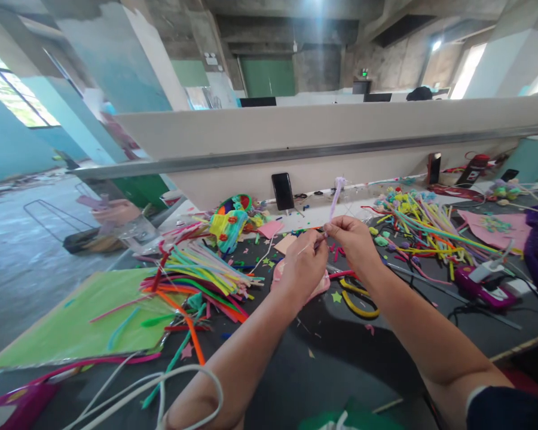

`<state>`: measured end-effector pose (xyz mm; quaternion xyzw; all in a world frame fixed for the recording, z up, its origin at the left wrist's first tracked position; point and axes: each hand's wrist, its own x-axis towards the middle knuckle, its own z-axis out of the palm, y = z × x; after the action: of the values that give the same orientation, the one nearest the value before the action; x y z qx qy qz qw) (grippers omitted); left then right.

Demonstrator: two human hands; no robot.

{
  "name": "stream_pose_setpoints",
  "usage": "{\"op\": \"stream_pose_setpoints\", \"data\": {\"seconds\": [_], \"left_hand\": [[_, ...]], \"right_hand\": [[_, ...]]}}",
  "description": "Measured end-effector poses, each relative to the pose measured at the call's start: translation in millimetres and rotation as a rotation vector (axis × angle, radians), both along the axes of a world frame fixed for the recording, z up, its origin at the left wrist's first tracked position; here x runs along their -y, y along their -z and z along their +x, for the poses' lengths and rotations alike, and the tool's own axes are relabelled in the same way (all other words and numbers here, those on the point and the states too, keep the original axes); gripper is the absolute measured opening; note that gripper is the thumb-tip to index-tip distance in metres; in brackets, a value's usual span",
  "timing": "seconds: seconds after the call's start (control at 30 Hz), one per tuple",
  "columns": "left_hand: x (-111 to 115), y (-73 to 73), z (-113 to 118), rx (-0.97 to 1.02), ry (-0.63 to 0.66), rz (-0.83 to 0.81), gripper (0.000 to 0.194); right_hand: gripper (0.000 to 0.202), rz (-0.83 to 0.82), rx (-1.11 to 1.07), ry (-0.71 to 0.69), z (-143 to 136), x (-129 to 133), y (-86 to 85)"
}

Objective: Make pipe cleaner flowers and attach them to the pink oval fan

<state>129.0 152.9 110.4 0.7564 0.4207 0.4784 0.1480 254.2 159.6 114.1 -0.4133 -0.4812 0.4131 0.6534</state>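
A pale lilac pipe cleaner (336, 200), with a small curled tip, stands up from the pinched fingers of my right hand (353, 237). My left hand (305, 258) is closed close against those fingertips, at the lower end of the same pipe cleaner; the exact grip is partly hidden. Beneath my left hand lies a pink patterned item (321, 285), mostly covered by it. Yellow-handled scissors (361, 303) rest on the dark table (341, 352), just below my right wrist.
Bundles of coloured pipe cleaners lie left (210, 269) and right (430, 227). A green sheet (85, 310) covers the left side. A phone (282, 191) leans on the partition (233, 179). White cables (192, 370) loop by my left forearm; a purple power strip (484, 288) sits right.
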Motion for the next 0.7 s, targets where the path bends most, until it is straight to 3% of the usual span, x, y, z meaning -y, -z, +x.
{"op": "stream_pose_setpoints", "data": {"seconds": [0.13,0.27,0.37,0.53,0.6,0.7], "left_hand": [[2.3,-4.2,1.2,0.278,0.267,-0.304,0.016],[-0.5,-10.5,-5.3,0.505,0.593,-0.613,0.024],[2.2,-12.1,-6.3,0.604,0.735,-0.751,0.024],[16.2,-8.3,7.3,0.758,0.816,-0.938,0.025],[18.2,-7.1,11.7,0.786,0.78,-0.901,0.025],[9.4,-7.4,8.4,0.762,0.655,-0.728,0.025]], "right_hand": [[0.023,0.037,-0.052,-0.076,9.2,-1.8,-1.1],[0.023,0.086,-0.119,-0.308,15.1,-0.4,-5.1],[0.027,0.105,-0.159,-0.453,14.4,1.9,-4.4],[0.042,0.155,-0.209,-0.462,7.7,2.8,4.7],[0.042,0.149,-0.261,-0.454,2.7,2.8,7.9],[0.029,-0.002,-0.327,-0.474,-5.7,-0.5,13.2]]}}
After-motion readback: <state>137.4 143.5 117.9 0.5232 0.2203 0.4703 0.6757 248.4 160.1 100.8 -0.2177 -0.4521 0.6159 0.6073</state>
